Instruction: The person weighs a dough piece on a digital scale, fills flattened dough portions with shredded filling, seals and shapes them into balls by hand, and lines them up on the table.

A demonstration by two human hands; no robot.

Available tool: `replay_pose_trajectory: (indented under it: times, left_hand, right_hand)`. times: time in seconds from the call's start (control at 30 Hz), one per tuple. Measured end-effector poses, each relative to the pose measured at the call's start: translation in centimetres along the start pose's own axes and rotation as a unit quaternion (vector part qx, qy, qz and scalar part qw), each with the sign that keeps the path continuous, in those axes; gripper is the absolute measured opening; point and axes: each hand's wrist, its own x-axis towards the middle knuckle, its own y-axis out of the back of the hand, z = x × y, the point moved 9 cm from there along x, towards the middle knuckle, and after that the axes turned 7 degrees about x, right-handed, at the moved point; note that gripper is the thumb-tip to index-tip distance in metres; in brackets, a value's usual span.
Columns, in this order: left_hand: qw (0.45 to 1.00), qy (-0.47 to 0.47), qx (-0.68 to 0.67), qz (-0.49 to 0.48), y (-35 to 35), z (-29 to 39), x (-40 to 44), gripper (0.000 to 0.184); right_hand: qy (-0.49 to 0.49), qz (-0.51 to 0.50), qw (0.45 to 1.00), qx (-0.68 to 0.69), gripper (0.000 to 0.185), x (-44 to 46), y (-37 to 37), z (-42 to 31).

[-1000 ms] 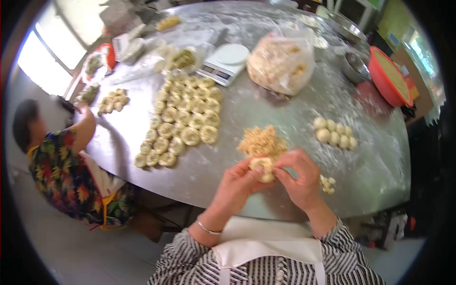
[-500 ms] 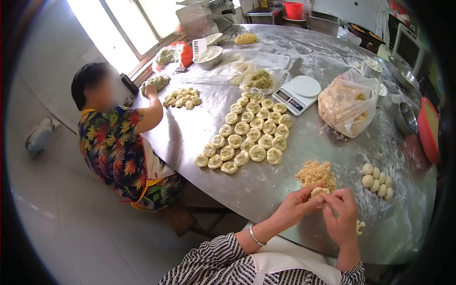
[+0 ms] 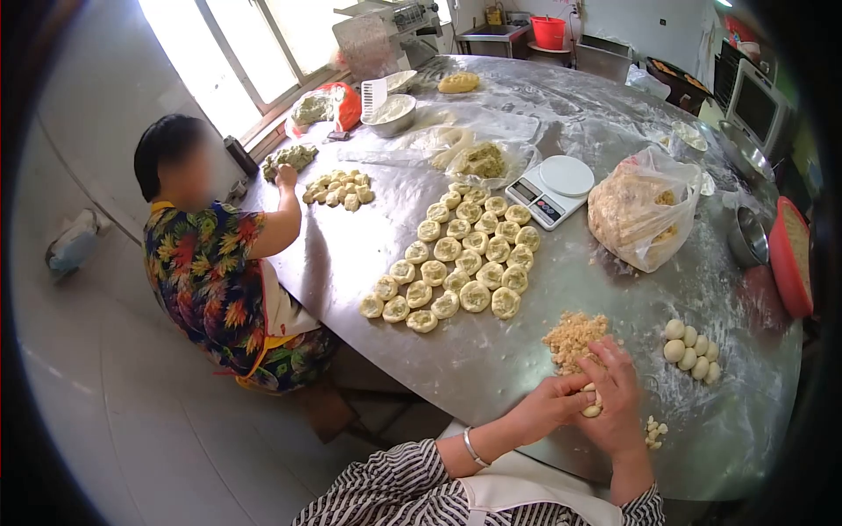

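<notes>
A small piece of pale dough shows between my hands, partly covered by fingers. My left hand, with a bracelet at the wrist, closes on it with the thumb against its side. From the other side my right hand cups the dough, its long fingers pointing away from me and overlapping the near edge of a crumbly tan filling heap. To the right sit several smooth dough balls in a cluster. Small white dough bits lie beside my right wrist.
Rows of round filled dough pieces cover the middle of the steel table. Beyond are a kitchen scale and a plastic bag of filling. A co-worker sits at left, one hand by green dough. A red basin leans at right.
My right hand has turned from a fingertip pinch to cupping the dough, its fingers now stretched forward. The dough has moved slightly towards me. The co-worker's hand has shifted slightly.
</notes>
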Motion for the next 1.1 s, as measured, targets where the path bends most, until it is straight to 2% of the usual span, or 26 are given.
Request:
replay_pose_trajectory:
  times: [0.07, 0.1, 0.17, 0.23, 0.27, 0.37, 0.4, 0.47, 0.53, 0.63, 0.73, 0.83, 0.93, 1.0, 1.1]
  left_hand:
    - [0.989, 0.018, 0.138, 0.054, 0.7, 0.6, -0.2, 0.034]
    - [0.985, -0.044, 0.145, 0.089, 1.0, 1.4, 0.0, 0.034]
    - [0.962, -0.169, 0.157, 0.149, 1.0, 2.6, 0.6, 0.034]
    - [0.986, -0.060, -0.071, 0.136, 0.6, 2.5, 0.8, 0.034]
    - [0.975, 0.001, -0.182, 0.125, 0.1, 2.1, 0.5, 0.034]
    - [0.995, -0.031, -0.069, 0.069, 0.7, 0.4, 1.6, 0.031]
    - [0.995, -0.015, -0.057, 0.085, 0.9, 0.0, 1.8, 0.031]
    - [0.993, -0.006, -0.043, 0.109, 1.6, 0.0, 1.7, 0.031]
    - [0.990, -0.042, -0.055, 0.126, 2.0, 1.0, 1.5, 0.032]
    - [0.976, -0.027, -0.134, 0.167, 2.0, 2.0, 0.7, 0.036]
    - [0.978, -0.005, -0.121, 0.169, 1.3, 2.1, 0.2, 0.032]
    - [0.983, -0.067, 0.007, 0.171, 2.0, 2.3, 0.2, 0.030]
    - [0.955, -0.080, 0.204, 0.200, 1.6, 3.9, -0.2, 0.032]
    - [0.980, -0.067, 0.050, 0.183, 1.2, 3.0, -0.6, 0.034]
    - [0.975, -0.032, -0.148, 0.163, 0.1, 3.4, -0.3, 0.038]
  right_hand:
    - [0.001, 0.026, 1.000, -0.003, 0.058, 0.1, -0.3, 0.4]
    - [-0.001, 0.036, 0.999, -0.005, 0.052, 0.0, -0.5, 0.6]
    - [-0.051, 0.080, 0.991, 0.091, 0.042, 0.1, -0.5, 1.6]
    - [-0.099, 0.129, 0.973, 0.162, 0.034, -0.1, -0.3, 2.9]
    - [-0.123, 0.154, 0.962, 0.189, 0.030, -0.2, -0.1, 3.8]
    - [-0.187, 0.197, 0.936, 0.226, 0.024, -0.6, -0.5, 5.4]
    - [-0.206, 0.209, 0.929, 0.226, 0.022, -0.7, -0.7, 5.8]
    - [-0.124, 0.199, 0.959, 0.157, 0.023, -0.2, -1.0, 5.0]
    - [-0.106, 0.173, 0.972, 0.122, 0.033, 0.4, -0.9, 3.8]
    - [-0.104, 0.160, 0.977, 0.092, 0.049, 1.1, 0.8, 2.2]
    - [-0.058, 0.106, 0.988, 0.094, 0.060, 1.2, 0.6, 2.7]
    - [-0.043, 0.068, 0.995, 0.058, 0.058, 0.6, -0.8, 2.9]
    - [-0.027, 0.106, 0.993, 0.051, 0.053, 0.1, -1.2, 3.4]
    - [-0.022, 0.114, 0.991, 0.073, 0.052, -0.2, -0.8, 3.1]
    - [-0.023, 0.134, 0.988, 0.074, 0.045, 0.1, 0.5, 2.7]
